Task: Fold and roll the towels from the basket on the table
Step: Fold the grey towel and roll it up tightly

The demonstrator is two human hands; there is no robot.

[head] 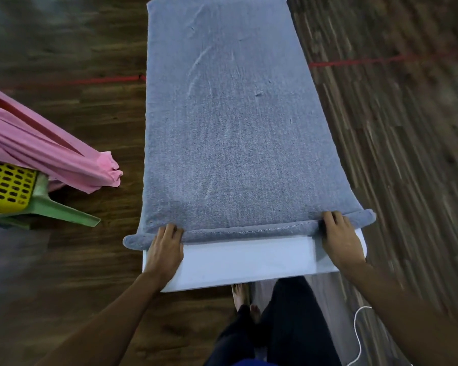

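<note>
While both hands hold its near end, the grey towel [230,133] lies flat along the table [249,260] and covers nearly all of it. Only a white strip of tabletop shows at the near end. The table's legs and sides are hidden. The towel's far end runs up to the top edge of the frame, and its corners there are hard to make out.

The near edge of the towel is turned into a thin roll that runs across the table's width. Both ends of the roll stick out past the table's sides.

The left hand [166,245] is on the left part of the roll, with fingers close together and bent over its top. The right hand [338,239] is on the right part, with fingers also close together and curled over the roll. Fingertips on both hands dig into the cloth and are partly hidden. Cannot tell where the thumbs sit, or whether they go under the roll.

At the left, the yellow basket [6,186] is cut off by the frame edge, so only one perforated corner shows. It sits on a green stool [64,210], which is mostly hidden. A pink towel [45,149] hangs out of the basket and covers its rim. What else is in the basket cannot be seen.

The wood floor is blurred. Red tape [109,80] crosses it and passes behind the table. A white cable [357,336] runs off the bottom right. Dark trousers and bare feet [238,294] show below the table, partly hidden by it.
</note>
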